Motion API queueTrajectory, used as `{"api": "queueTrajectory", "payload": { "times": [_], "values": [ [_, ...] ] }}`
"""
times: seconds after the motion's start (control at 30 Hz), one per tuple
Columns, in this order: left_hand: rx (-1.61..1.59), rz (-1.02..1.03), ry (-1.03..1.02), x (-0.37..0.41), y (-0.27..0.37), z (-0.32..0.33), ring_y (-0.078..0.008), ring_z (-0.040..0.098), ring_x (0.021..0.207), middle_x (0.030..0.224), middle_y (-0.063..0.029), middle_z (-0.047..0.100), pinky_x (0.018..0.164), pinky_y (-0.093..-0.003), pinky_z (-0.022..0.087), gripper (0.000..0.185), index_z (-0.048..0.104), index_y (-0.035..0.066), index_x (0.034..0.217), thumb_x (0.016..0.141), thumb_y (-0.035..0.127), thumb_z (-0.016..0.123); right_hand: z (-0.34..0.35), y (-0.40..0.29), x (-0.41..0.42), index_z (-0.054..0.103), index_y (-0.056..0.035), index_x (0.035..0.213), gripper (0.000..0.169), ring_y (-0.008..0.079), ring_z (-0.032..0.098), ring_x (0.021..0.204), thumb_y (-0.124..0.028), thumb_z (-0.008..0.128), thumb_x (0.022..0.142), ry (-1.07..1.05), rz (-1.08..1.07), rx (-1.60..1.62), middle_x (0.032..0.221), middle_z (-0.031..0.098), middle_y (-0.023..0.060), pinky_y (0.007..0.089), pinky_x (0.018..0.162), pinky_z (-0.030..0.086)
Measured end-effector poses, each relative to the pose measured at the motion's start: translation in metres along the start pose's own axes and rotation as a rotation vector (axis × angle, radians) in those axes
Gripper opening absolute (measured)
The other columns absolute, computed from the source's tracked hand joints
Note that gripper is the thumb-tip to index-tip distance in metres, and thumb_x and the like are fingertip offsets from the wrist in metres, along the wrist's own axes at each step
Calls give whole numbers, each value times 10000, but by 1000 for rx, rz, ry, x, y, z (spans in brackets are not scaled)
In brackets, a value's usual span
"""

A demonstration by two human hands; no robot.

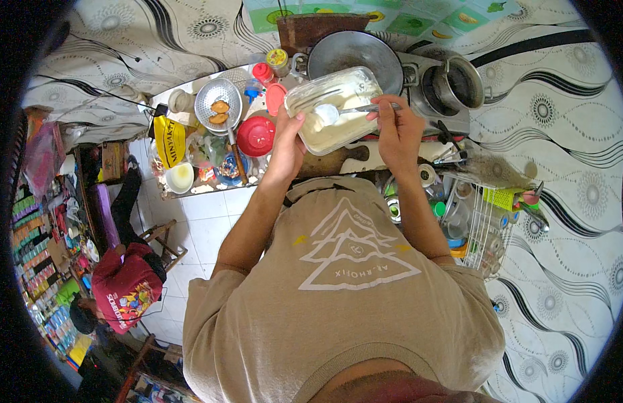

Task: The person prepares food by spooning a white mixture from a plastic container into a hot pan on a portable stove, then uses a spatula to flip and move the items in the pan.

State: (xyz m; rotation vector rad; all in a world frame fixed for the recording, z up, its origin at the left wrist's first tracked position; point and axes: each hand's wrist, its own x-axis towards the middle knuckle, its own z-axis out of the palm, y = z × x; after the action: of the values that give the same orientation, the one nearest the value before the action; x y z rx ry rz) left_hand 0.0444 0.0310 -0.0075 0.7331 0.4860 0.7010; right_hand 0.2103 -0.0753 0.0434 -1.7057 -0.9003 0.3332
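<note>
My left hand (289,143) grips the left side of a clear plastic container (336,147), which is tilted and held up in front of my chest. Pale, creamy batter (349,121) covers its bottom and smears its walls. My right hand (398,133) is closed around the handle of a metal spoon (362,108), whose bowl is in the batter and coated with it. Just beyond the container, a large wok (354,55) sits on the stove. Under the container's near edge lies a wooden cutting board (331,160).
A perforated strainer (203,101) with two browned fried pieces (219,113) stands left, beside a red bowl (256,137) and a white bowl (179,179). A metal pot (462,83) is on the right burner. A wire rack (478,226) stands at right. Another person (127,287) sits at left.
</note>
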Motion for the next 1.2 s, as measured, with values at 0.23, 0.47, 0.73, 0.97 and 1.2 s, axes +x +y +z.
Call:
{"api": "queueTrajectory", "payload": {
  "times": [0.23, 0.47, 0.73, 0.97, 1.2],
  "values": [
    [46, -27, 38, 1, 7, 2, -255, 461, 1290, 1390, -142, 429, 1029, -407, 446, 573, 264, 79, 1426, 952, 274, 519, 7, 12, -1, 665, -8, 971, 199, 27, 424, 525, -149, 525, 983, -3, 108, 138, 695, 682, 38, 223, 476, 337],
    [102, 2, 51, -2, 7, 4, -254, 455, 1296, 1390, -140, 427, 1025, -397, 446, 560, 262, 84, 1428, 961, 267, 510, 15, 12, -4, 646, 5, 993, 214, 37, 442, 544, -156, 505, 997, -27, 149, 215, 695, 673, 55, 218, 484, 348],
    [54, 57, 56, 2, -3, -12, -269, 413, 1332, 1430, -148, 410, 1106, -405, 338, 593, 270, 36, 1441, 963, 321, 474, -7, 14, 7, 644, -14, 989, 219, 52, 445, 525, -185, 507, 1009, 52, 341, 444, 702, 665, 67, 205, 478, 338],
    [-68, 5, 103, 7, -12, -17, -292, 448, 1310, 1407, -168, 473, 1117, -418, 313, 648, 382, -21, 1407, 967, 454, 407, -34, 1, 36, 649, -45, 997, 225, 39, 456, 522, -229, 519, 1006, 127, 282, 503, 704, 668, 57, 194, 466, 308],
    [-91, 33, 97, 9, -14, -22, -294, 476, 1286, 1385, -168, 500, 1089, -427, 356, 615, 423, -17, 1382, 957, 428, 420, -28, 19, 27, 644, -39, 1023, 214, 45, 449, 534, -219, 531, 999, 116, 340, 486, 725, 662, 59, 188, 482, 297]
  ]
}}
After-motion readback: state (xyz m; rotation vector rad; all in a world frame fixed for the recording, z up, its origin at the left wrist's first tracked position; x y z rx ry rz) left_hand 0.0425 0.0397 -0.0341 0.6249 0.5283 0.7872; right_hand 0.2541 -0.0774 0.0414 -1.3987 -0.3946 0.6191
